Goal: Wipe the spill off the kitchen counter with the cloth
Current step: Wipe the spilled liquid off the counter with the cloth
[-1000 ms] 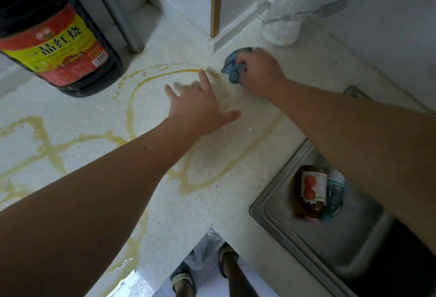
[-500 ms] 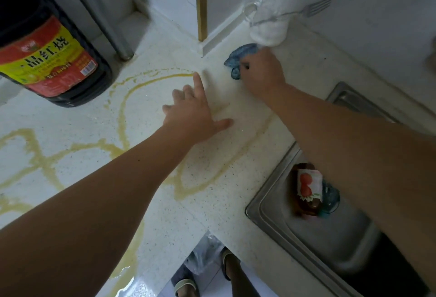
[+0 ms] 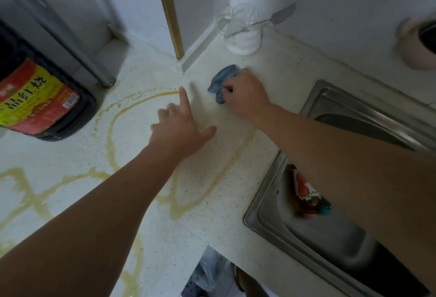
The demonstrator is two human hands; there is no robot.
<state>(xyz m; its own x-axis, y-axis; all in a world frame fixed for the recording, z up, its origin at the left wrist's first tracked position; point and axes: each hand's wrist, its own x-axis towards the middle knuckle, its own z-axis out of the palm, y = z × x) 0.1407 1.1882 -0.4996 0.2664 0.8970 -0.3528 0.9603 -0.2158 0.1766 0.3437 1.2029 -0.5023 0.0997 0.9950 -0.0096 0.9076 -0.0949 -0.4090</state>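
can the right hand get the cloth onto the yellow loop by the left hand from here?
Probably yes. The right hand grips the cloth on the counter, just beyond the spill; only the left hand, resting over the loop, is in the way.

Right hand (image 3: 245, 95) fisted, fingers curled — left hand (image 3: 180, 129) flat, fingers splayed.

The light is dim and soft. The pink cup (image 3: 417, 46) at two o'clock looks blurry. The edges bend outward.
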